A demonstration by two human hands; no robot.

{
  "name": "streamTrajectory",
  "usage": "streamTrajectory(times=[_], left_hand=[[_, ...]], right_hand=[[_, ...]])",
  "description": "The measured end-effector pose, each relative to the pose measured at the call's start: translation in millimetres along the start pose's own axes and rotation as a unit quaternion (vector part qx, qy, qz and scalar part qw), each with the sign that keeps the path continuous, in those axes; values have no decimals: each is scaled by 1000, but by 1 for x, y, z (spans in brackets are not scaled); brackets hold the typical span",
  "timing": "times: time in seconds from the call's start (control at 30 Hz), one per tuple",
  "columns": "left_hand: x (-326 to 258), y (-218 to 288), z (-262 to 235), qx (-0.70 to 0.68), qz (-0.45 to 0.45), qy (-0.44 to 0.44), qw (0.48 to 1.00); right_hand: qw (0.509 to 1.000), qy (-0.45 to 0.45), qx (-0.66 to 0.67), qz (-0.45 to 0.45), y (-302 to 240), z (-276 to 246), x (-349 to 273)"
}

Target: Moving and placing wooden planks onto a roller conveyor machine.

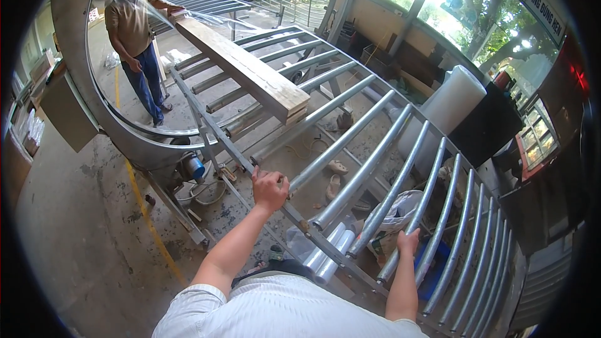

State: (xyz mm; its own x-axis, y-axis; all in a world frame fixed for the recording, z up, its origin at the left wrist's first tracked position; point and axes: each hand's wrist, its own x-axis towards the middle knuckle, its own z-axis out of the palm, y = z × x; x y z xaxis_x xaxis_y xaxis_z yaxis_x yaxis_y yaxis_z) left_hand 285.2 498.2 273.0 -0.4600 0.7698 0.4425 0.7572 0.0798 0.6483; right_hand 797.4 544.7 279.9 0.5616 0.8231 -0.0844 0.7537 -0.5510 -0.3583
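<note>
My left hand (270, 189) is closed over the near side rail (213, 126) of a metal roller conveyor, fingers wrapped on the rail. Lower right, my right hand (407, 242) rests on the end of one silver roller (432, 194), fingers curled on it. A long wooden beam (241, 66) lies on the rollers further up, running away from me through a big metal ring (78, 69). Clear stretch film (147, 3) spans from a roll on the ring to the beam's far end.
Another person (134, 37) stands beyond the ring, a hand near the beam's far end. A roll of bubble wrap (447, 109) stands right of the conveyor. Bags, sandals and loose tubes lie on the floor beneath the rollers. A yellow floor line (147, 219) runs at left.
</note>
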Motion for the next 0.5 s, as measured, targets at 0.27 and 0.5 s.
streamTrajectory(times=[0.27, 0.5], left_hand=[[0, -1, 1, 2, 6, 7, 1000], [1, -2, -2, 5, 7, 4, 1000]], right_hand=[[1000, 4, 1, 0, 2, 3, 2], [1000, 9, 9, -13, 3, 5, 2]])
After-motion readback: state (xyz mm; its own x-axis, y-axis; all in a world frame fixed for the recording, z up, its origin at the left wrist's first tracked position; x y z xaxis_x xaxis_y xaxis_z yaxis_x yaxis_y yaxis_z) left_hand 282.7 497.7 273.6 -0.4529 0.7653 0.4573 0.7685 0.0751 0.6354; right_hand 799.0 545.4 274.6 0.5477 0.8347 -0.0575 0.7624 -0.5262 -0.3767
